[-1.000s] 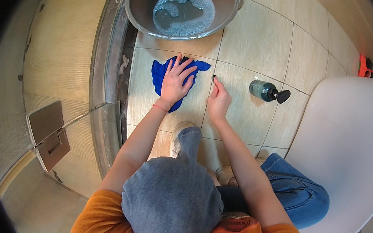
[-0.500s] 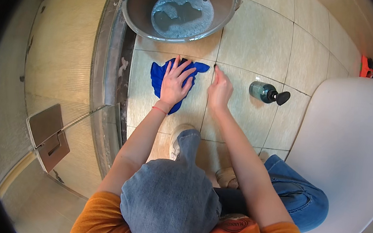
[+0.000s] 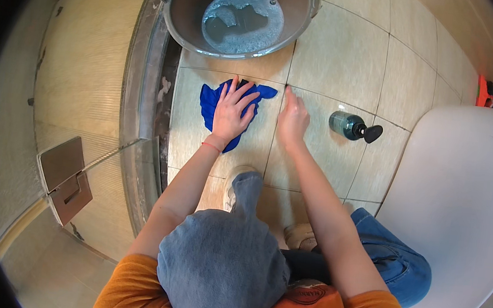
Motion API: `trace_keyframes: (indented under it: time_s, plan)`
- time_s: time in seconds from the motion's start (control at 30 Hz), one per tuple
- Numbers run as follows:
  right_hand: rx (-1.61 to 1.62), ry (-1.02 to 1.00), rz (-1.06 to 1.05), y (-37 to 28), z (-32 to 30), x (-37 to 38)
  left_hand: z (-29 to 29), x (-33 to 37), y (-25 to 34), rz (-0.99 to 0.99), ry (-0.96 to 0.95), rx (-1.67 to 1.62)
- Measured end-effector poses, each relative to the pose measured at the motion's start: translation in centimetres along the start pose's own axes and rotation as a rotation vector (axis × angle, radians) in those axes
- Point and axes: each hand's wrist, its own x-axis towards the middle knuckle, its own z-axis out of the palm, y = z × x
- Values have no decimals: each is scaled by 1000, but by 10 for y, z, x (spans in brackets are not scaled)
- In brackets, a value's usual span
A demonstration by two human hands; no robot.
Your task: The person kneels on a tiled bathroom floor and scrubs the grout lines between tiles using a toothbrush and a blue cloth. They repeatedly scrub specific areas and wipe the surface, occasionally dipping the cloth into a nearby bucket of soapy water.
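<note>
Head view: the step in hand looks like cleaning a seam (image 3: 271,147) of the tiled floor (image 3: 342,41), judging by the right hand (image 3: 293,121), whose fingertips (image 3: 289,89) are at it. Those fingers are drawn in; whether they pinch anything cannot be told. The left hand (image 3: 232,116) rests with fingers spread over the blue cloth (image 3: 208,103), flat on it rather than gripping. The cloth lies crumpled on the floor under that palm, one corner pointing toward the right hand but apart from it. The next move probably calls for light fingertip pressure along the seam, with the cloth near for wiping. Beyond the cloth is the bucket (image 3: 183,12); the bottle (image 3: 346,124) is right of the right hand.
</note>
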Motion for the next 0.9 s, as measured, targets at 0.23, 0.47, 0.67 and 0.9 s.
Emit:
trace_keyframes:
  time_s: [0.23,0.47,0.67,0.9]
  plan:
    - [-5,-48,-46,2,-6,-1,3,-8,0,6,101,140]
    - [5,-88,-97,11,-6,-34,10,-42,25,-132,-12,142]
    - [6,-61,-76,14,-5,-8,7,-66,44,34,-239,-38]
    - [377,14,108,13,-17,-27,22,-34,34,404,-501,-175]
